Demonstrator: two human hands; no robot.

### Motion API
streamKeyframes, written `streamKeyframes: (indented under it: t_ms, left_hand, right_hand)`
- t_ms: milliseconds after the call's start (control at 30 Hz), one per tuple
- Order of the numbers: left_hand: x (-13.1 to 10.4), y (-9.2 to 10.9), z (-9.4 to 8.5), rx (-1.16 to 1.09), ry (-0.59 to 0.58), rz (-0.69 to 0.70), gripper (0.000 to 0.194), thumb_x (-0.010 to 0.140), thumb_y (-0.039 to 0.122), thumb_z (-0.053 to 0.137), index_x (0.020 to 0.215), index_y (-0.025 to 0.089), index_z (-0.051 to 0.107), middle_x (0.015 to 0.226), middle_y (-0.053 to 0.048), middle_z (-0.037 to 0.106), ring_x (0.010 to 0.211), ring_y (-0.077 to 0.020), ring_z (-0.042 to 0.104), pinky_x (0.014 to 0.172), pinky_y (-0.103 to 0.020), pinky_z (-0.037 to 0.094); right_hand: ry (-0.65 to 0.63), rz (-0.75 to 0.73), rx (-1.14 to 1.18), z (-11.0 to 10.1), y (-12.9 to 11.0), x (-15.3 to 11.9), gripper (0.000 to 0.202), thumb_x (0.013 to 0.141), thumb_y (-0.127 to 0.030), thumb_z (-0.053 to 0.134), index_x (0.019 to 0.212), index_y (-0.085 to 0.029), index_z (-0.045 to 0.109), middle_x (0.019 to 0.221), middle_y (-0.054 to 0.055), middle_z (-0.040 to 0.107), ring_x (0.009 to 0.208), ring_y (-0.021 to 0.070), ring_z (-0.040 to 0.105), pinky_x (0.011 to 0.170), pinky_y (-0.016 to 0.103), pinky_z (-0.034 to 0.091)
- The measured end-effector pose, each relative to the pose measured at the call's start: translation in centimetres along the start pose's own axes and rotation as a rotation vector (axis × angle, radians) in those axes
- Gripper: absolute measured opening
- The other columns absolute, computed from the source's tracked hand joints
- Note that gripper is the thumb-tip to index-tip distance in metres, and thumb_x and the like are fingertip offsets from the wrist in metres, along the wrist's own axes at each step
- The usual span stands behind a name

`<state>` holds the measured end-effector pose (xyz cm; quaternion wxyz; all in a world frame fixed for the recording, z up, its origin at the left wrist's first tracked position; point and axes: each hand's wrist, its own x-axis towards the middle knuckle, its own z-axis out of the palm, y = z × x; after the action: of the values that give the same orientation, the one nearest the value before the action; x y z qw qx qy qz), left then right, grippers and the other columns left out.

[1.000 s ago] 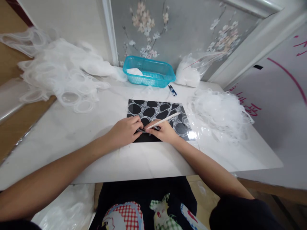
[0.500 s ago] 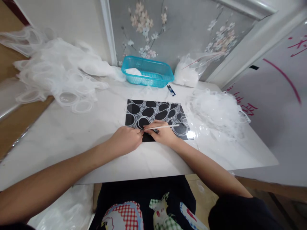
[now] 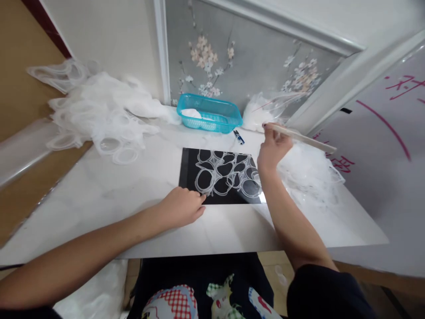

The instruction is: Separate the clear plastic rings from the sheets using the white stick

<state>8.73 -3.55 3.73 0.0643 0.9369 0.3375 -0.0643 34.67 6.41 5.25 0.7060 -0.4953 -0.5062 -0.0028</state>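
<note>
A black rectangular board (image 3: 192,177) lies on the table under white netting (image 3: 223,169) patterned with oval, cord-like rings. My left hand (image 3: 184,204) rests at the board's front edge, its index finger stretched onto the netting's near edge and its thumb apart. It holds nothing. Up and to the right, above the board, my right hand (image 3: 274,148) grips a long, flat, pale strip (image 3: 307,139) by its left end. The strip slants down to the right over a loose heap of white netting (image 3: 308,173).
Behind the board stand a blue plastic basket (image 3: 232,120) with white material inside and small blue-handled snippers (image 3: 238,137). A clear bag of white material (image 3: 255,110) leans at the back. Another netting pile (image 3: 99,110) sits at the left. A whiteboard (image 3: 375,177) borders the right side.
My right hand has lifted from the board up and right with the strip. The netting has shifted right, baring the board's left side. My left fingers have loosened from a pinch.
</note>
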Motion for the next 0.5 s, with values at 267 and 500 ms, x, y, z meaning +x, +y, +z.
streamKeyframes:
  t_ms: [267,500]
  left_hand:
    - [-0.5,0.3,-0.5,0.072,0.134,-0.134,0.027,0.099,0.032,0.047,0.108,0.016,0.068,0.087,-0.007,0.074,0.069,-0.0243,0.07,0.051,-0.029,0.038]
    - [0.7,-3.7,-0.5,-0.18,0.239,-0.087,0.023,0.092,0.02,0.052,0.112,0.018,0.064,0.109,-0.007,0.064,0.094,-0.0206,0.064,0.071,-0.029,0.048]
  right_hand:
    - [-0.769,0.182,0.105,1.2,-4.7,-8.5,0.014,0.087,-0.027,0.064,0.079,-0.021,0.074,0.08,0.003,0.075,0.068,0.0169,0.064,0.066,0.03,0.049]
    - [-0.472,0.366,0.167,-0.2,-3.2,-6.8,0.011,0.085,-0.029,0.067,0.082,-0.021,0.072,0.068,-0.001,0.067,0.058,0.0117,0.052,0.057,0.026,0.041]
